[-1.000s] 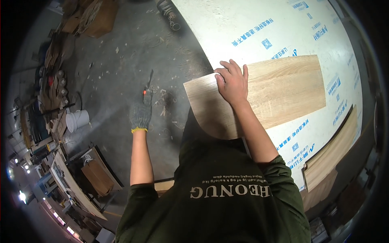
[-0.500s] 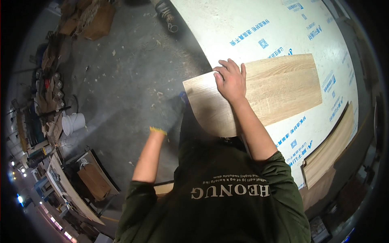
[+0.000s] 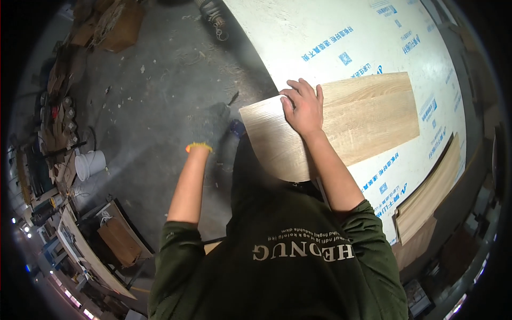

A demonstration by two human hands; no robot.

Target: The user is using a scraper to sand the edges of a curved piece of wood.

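My right hand (image 3: 304, 106) lies flat, fingers spread, on the left part of a light wood-grain panel (image 3: 368, 114). The panel rests on a big white sheet with blue print (image 3: 320, 32) and its left end juts out over the sheet's edge. My left hand (image 3: 216, 125), in a grey glove with a yellow cuff, is blurred just left of the panel's left edge, above the grey concrete floor (image 3: 154, 101). It seems closed on a thin dark tool (image 3: 233, 98) that sticks up from the glove. A small blue thing (image 3: 237, 127) shows beside the glove.
Stacked wooden boards (image 3: 432, 194) lie at the right edge of the sheet. A white bucket (image 3: 88, 164), cardboard boxes (image 3: 114, 24) and cluttered benches (image 3: 85, 250) line the left side. A power tool with a cable (image 3: 210, 10) lies on the floor at the top.
My left hand has swung from out on the floor rightward, close to the panel's left edge. My right hand has stayed pressed on the panel.
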